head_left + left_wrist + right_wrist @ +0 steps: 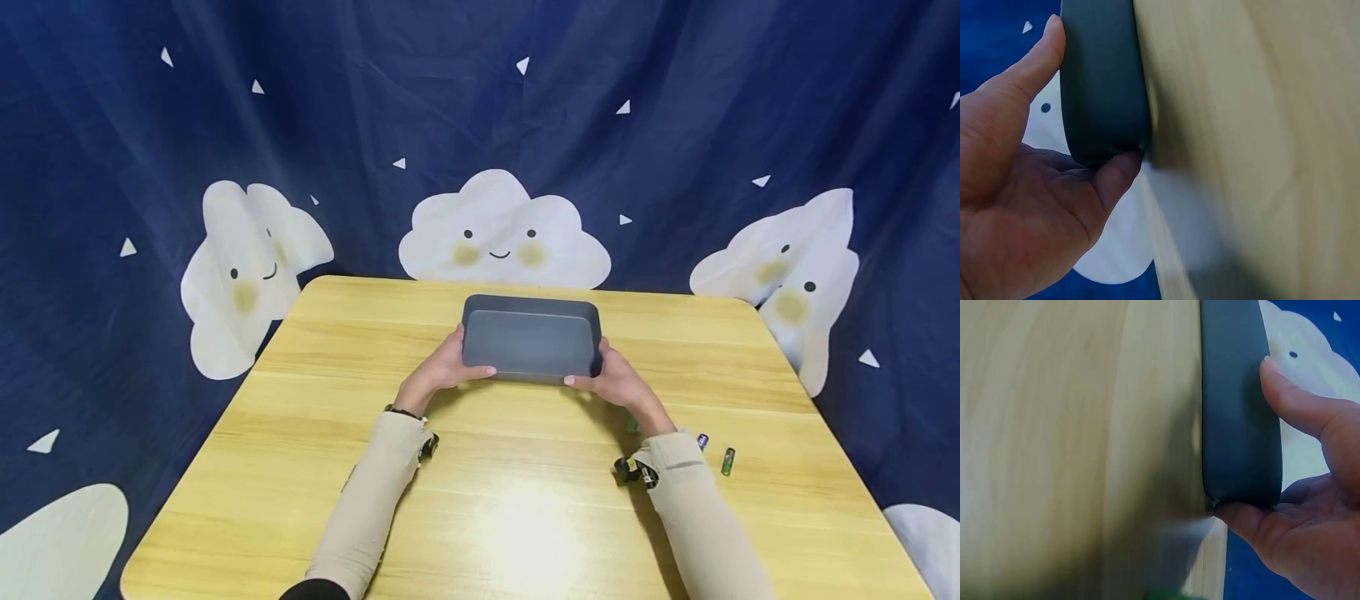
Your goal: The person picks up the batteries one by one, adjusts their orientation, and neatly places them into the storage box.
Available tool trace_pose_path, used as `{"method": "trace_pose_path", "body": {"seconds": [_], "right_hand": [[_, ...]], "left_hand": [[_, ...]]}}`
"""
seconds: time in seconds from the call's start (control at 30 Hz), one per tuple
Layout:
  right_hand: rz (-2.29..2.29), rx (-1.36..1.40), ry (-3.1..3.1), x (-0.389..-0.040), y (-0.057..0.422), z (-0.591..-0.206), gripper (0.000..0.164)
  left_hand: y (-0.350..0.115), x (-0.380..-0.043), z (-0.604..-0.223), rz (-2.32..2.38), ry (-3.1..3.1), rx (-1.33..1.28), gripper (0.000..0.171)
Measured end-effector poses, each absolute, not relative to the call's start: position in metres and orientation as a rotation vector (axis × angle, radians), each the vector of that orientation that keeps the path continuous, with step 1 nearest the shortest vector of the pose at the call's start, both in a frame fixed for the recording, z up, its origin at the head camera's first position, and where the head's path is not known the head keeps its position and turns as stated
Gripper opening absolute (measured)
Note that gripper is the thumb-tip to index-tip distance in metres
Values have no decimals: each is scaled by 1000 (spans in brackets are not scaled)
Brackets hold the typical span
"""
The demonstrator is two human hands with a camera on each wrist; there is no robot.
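Fingers, left: left hand (448,364) is gripping the tray (531,342) at its left end, thumb resting at the near rim; in the left wrist view one fingertip is tucking against the lower corner, others are disappearing behind the wall.
Fingers, right: right hand (621,383) is holding the opposite end likewise, a fingertip meeting the lower corner; the far fingers are mostly hiding.
Tray position: sitting between both hands over the far middle of the table (300,467), opening facing the wearer. Whether its underside is touching the wood: cannot tell.
Tray in wrist views: only an outer wall is showing, its length running out at the top edge.
Batteries: green battery (728,462) and blue battery (702,442) are lying near the right sleeve (705,521), the blue one partly covered by the cuff.
Green item (632,423): mostly hiding behind the right wrist; identity unclear.
Right wrist view, bottom edge: green blur (1172,594) is being cut off, unidentifiable.
Left sleeve (371,500): running toward a black patch (315,591) at the lower edge, cropped.
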State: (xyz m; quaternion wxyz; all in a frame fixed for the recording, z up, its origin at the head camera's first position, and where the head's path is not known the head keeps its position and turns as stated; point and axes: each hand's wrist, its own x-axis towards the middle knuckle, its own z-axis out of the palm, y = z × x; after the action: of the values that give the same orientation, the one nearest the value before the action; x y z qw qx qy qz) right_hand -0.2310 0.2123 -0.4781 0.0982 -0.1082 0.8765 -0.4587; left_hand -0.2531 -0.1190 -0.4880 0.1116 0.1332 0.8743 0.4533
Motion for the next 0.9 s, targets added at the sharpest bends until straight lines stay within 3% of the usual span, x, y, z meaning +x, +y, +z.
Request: {"method": "trace_pose_path", "body": {"seconds": [0.5, 0.9], "right_hand": [[-1352, -316, 2581, -229, 185, -476, 109], [-1326, -349, 2614, -231, 181, -480, 108]], "left_hand": [[-148, -241, -484, 1210, 2644, 405, 118], [-164, -242, -477, 674, 2766, 340, 128]]}}
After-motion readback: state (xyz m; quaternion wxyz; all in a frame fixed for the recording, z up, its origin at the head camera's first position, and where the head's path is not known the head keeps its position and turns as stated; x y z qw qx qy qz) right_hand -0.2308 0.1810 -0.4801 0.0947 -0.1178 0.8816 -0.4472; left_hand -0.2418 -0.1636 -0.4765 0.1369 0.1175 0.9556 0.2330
